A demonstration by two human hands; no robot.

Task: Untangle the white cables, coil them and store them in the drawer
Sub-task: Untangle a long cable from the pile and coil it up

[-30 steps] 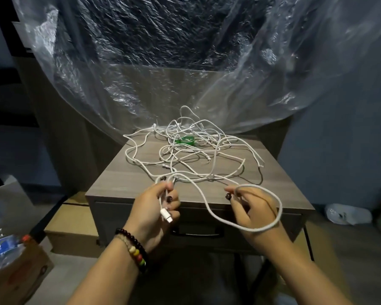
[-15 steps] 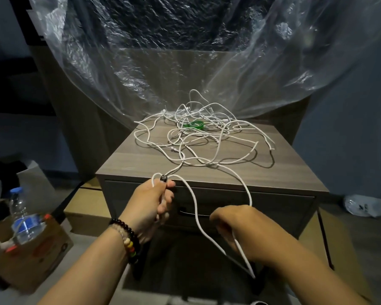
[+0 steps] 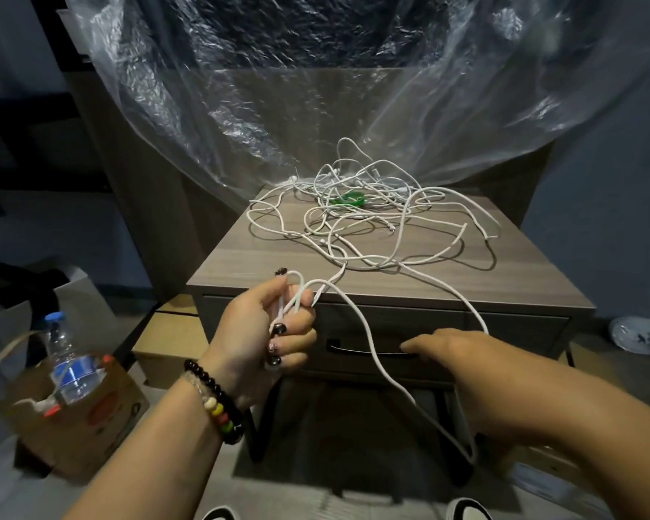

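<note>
Currently, change: right hand [image 3: 462, 354] has let the loop go, fingers straight by the drawer [image 3: 447, 332] handle.
Left hand [image 3: 263, 332]: fingers pinching one folded cable [image 3: 368, 339].
White cables [image 3: 372, 219]: tangled on worktop [image 3: 241, 264] beyond fingers.
Meaning: coiling barely begun.

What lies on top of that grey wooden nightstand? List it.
On the grey wooden nightstand lies a tangle of thin white cables, with a small green item among them near the back. Clear plastic sheeting drapes behind. The tangle hides part of the green item.

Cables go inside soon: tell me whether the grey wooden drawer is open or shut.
Shut: the grey wooden drawer front sits flush with the nightstand frame, no gap showing.
</note>
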